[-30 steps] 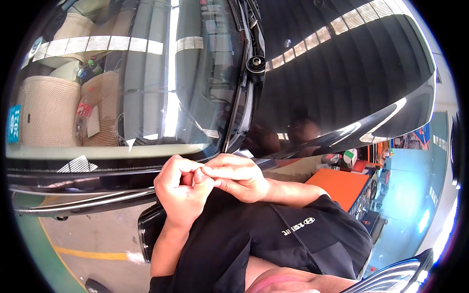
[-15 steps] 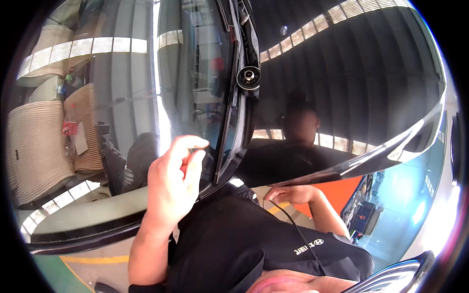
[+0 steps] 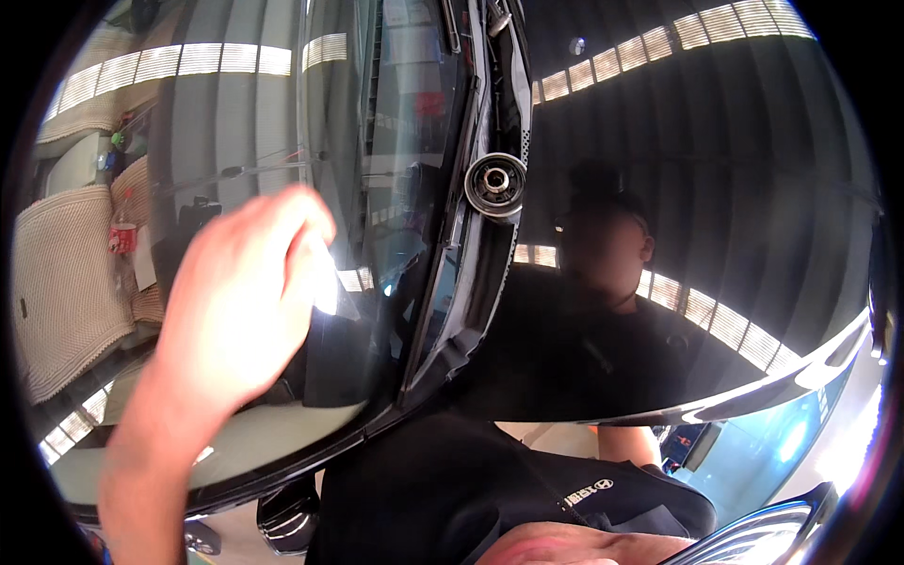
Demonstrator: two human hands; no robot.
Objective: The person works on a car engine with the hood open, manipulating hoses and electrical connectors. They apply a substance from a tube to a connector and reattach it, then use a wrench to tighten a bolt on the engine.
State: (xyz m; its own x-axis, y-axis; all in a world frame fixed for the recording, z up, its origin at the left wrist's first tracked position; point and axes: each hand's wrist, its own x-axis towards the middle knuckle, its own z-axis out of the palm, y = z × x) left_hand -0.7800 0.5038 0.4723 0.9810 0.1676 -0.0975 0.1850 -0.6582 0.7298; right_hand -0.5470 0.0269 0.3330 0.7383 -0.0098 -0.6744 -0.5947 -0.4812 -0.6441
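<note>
My left hand (image 3: 254, 292) is raised over the car's windshield (image 3: 235, 122), smeared by motion. Its thumb and fingers are pressed together in a pinch. A bright, pale patch shows beside the fingertips; I cannot tell whether it is something held or a reflection on the glass. Of my right arm only the forearm (image 3: 629, 444) shows, past the edge of the glossy black hood (image 3: 697, 188). That edge hides the right hand. On the black cowl (image 3: 480, 292) between glass and hood sits a round black part (image 3: 494, 184) with a metal centre.
A black wiper (image 3: 433, 311) runs along the base of the glass. Through the windshield show beige woven seat covers (image 3: 71, 273) and a bottle with a red label (image 3: 122, 226). Roof lights and a person reflect in the hood. A dark mirror housing (image 3: 287, 518) lies at the lower left.
My left hand has moved left and up over the glass. My right hand, seen by the hood's edge before, is now hidden. The view has shifted, carrying the cowl and round part lower and rightward.
</note>
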